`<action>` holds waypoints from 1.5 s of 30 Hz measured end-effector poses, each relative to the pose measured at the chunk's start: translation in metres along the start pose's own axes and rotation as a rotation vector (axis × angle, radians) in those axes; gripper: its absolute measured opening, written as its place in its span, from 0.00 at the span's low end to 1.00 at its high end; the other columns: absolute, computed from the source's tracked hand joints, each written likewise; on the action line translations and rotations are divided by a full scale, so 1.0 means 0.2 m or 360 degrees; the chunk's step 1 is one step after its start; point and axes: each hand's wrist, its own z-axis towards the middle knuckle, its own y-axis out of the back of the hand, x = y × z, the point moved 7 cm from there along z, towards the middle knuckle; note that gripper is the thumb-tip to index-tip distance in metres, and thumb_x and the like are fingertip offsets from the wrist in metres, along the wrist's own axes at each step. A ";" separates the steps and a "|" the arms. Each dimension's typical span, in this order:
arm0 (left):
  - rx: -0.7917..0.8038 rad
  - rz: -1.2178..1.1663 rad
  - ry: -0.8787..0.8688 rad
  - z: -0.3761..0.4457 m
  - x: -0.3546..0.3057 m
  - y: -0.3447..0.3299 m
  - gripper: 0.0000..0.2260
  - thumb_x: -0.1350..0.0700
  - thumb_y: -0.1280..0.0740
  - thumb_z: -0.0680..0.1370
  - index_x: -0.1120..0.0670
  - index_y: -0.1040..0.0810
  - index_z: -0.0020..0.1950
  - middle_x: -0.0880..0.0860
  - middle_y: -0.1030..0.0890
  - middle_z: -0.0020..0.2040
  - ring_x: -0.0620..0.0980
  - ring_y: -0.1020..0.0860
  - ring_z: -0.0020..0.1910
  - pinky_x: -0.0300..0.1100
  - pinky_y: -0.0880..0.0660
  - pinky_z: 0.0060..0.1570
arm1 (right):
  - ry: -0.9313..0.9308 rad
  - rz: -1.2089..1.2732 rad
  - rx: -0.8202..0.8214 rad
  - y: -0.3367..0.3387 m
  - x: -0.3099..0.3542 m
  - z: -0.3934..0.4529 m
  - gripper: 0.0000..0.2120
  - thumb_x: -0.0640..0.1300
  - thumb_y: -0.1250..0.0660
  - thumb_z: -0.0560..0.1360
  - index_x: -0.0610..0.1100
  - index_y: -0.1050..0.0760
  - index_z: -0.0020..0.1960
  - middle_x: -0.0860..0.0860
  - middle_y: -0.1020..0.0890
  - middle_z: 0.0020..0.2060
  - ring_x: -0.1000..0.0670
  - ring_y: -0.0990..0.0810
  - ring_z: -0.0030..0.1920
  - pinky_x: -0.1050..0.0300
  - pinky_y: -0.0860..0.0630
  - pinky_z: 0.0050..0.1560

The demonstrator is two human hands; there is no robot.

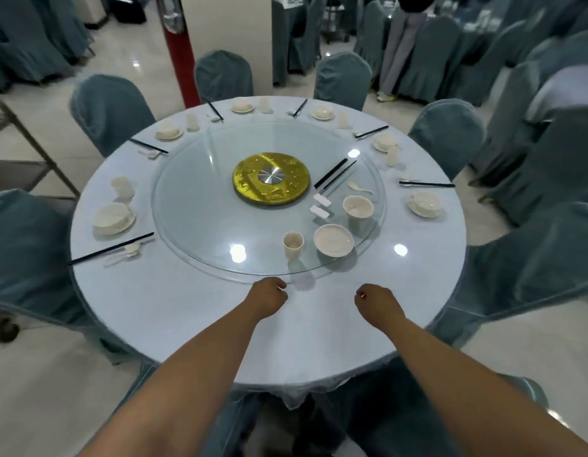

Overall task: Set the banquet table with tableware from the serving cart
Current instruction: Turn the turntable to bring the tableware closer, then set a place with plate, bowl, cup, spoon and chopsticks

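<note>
Both hands – left hand [269, 293] and right hand [376, 300] – hover curled, holding nothing, over the big table [193, 311] at 6 o'clock. Seven places look set. Left on the glass turntable [203, 222] near 4 o'clock – plate [333, 240], bowl [358, 206], cup [293, 244].

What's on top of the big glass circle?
On the glass turntable: a gold disc, cup, plate, bowl, spoon, chopsticks and two rests. The cup's inside isn't visible.

Covered grey-blue chairs [111, 108] are ringing the counter; a red pillar [182, 57] is standing beyond its far edge on pale tiled floor [49, 367].
</note>
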 end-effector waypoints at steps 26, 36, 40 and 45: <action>0.0186 0.0838 0.0013 1.05 -0.37 0.06 0.36 0.41 0.29 0.72 0.47 0.42 0.75 0.56 0.37 0.67 0.62 0.33 0.65 0.54 0.27 0.58 | -0.0070 0.0056 0.0088 0.12 0.13 0.98 0.10 0.47 0.39 0.78 0.44 0.20 0.53 0.47 0.17 0.51 0.46 0.21 0.53 0.55 0.25 0.51; 0.0169 0.1228 -0.0231 1.15 -0.40 -0.01 0.19 0.53 0.34 0.75 0.58 0.30 0.63 0.58 0.32 0.62 0.61 0.32 0.59 0.46 0.31 0.47 | -0.0172 0.0013 0.0096 0.10 0.08 1.00 0.10 0.45 0.39 0.78 0.42 0.21 0.46 0.47 0.18 0.45 0.46 0.21 0.47 0.55 0.26 0.46; 0.0087 0.1124 -0.0180 1.14 -0.39 0.06 0.21 0.56 0.32 0.74 0.57 0.32 0.64 0.57 0.32 0.61 0.60 0.32 0.59 0.44 0.29 0.46 | -0.0152 0.0046 0.0068 0.09 0.12 0.96 0.10 0.45 0.39 0.78 0.41 0.21 0.48 0.47 0.17 0.45 0.46 0.21 0.48 0.54 0.25 0.47; 0.0047 0.1027 -0.0116 1.10 -0.37 0.10 0.18 0.57 0.31 0.74 0.57 0.30 0.62 0.56 0.33 0.61 0.59 0.33 0.58 0.45 0.28 0.44 | -0.0123 0.0051 0.0042 0.09 0.16 0.93 0.11 0.45 0.40 0.79 0.41 0.20 0.49 0.47 0.17 0.45 0.47 0.21 0.47 0.57 0.27 0.44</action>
